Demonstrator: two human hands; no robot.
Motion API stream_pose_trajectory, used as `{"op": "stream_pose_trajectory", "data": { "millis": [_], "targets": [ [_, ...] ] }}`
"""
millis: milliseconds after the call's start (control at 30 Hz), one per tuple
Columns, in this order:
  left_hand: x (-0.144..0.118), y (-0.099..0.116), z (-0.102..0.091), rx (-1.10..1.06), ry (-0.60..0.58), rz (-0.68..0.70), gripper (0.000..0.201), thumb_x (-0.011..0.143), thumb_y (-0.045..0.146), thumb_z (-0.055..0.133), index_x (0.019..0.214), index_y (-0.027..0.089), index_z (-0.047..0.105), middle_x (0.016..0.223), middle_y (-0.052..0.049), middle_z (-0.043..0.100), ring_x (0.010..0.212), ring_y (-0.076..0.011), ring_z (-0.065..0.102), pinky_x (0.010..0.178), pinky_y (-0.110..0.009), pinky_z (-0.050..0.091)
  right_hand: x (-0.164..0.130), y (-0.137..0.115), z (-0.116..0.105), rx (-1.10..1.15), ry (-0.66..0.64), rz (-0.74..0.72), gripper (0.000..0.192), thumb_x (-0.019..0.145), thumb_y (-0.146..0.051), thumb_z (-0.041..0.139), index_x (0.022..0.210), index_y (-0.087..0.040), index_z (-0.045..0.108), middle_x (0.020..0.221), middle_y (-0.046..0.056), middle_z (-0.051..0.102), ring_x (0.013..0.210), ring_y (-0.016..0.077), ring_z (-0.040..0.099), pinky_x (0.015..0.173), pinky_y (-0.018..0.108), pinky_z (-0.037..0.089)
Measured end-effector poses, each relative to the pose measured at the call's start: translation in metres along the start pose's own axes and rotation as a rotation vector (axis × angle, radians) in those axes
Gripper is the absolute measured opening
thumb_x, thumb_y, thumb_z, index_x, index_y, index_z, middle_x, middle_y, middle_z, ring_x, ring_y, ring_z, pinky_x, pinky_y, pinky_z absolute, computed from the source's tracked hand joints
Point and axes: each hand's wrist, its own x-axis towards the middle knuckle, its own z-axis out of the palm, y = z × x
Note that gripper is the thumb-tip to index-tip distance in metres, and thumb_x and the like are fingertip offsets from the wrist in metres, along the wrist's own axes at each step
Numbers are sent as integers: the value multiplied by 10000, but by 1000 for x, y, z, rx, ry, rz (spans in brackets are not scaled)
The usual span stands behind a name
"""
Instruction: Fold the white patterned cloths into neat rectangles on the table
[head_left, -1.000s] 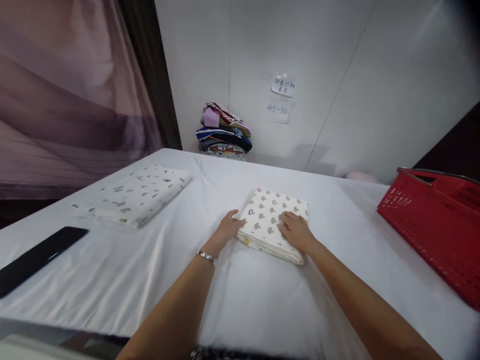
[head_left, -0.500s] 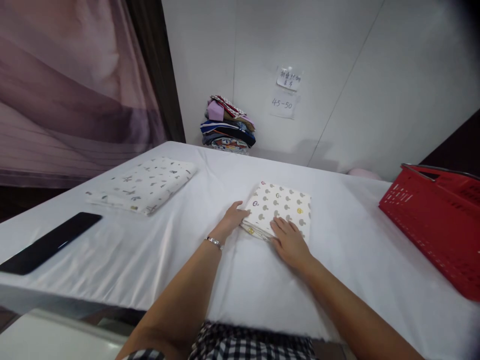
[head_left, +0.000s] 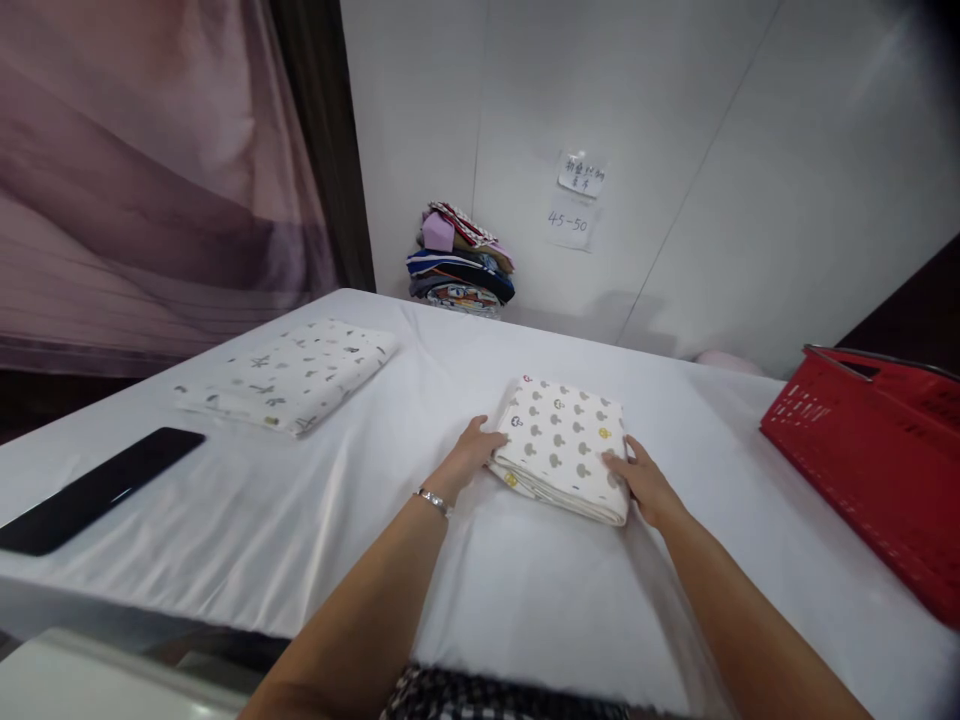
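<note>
A folded white cloth (head_left: 559, 435) with a grey mushroom-like print and a few yellow and red ones lies on the white-covered table (head_left: 495, 600) in front of me. My left hand (head_left: 474, 450) grips its left edge, thumb on top and the other fingers at the side or beneath. At the right edge, my right hand (head_left: 645, 482) pinches the cloth near its front corner, thumb on top. The layered folds show along the front edge. Fingertips of both hands are partly hidden by the cloth.
Another folded white cloth (head_left: 300, 370) with a leaf-like print lies to the left. A flat black slab (head_left: 101, 490) is at the near left. A red basket (head_left: 862, 460) stands at the right. Folded fabrics (head_left: 461, 265) are stacked by the wall, under paper signs (head_left: 570, 218).
My right hand has moved from the cloth's top front to its right edge and now grips it there. My left hand stays at the left edge. The view has tilted slightly.
</note>
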Motion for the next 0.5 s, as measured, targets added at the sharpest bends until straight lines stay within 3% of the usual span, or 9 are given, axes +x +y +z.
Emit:
{"op": "stream_pose_trajectory", "data": {
  "millis": [167,267,367,433,500],
  "targets": [
    [-16,-7,23,-149,-68,-42,914,664,223,730,1423,144,227,1194,-188,574,898,-242,622,648,-293,516,21,-6,-21,42,26,-5,952,627,-212,739,1444,-238,251,1274,124,553,897,210,665,734,292,564],
    [-32,-20,47,-254,-206,-81,986,624,228,787,1413,153,201,1165,-182,592,878,-254,639,652,-336,548,47,-7,-49,-108,83,-49,895,644,-219,724,1431,-210,298,1252,129,567,895,212,663,760,302,556],
    [-43,-27,61,-307,-290,-95,902,621,250,803,1355,158,287,1132,-170,614,875,-257,648,688,-370,563,66,-12,-68,-369,49,-64,781,679,-263,702,1386,-157,387,1195,141,604,941,247,652,842,370,529],
    [-46,-28,62,-322,-297,-110,803,659,253,775,1319,147,331,1115,-170,624,854,-248,655,711,-378,562,67,-19,-65,-606,103,-161,706,685,-260,692,1342,-161,455,1225,143,591,1064,288,600,937,435,470],
    [-46,-27,61,-326,-295,-118,713,689,247,744,1286,130,372,1094,-171,635,829,-237,660,725,-378,558,58,-26,-47,-790,168,-337,619,701,-244,667,1296,-174,512,1296,135,546,1198,305,504,1028,466,381]
  ]
}}
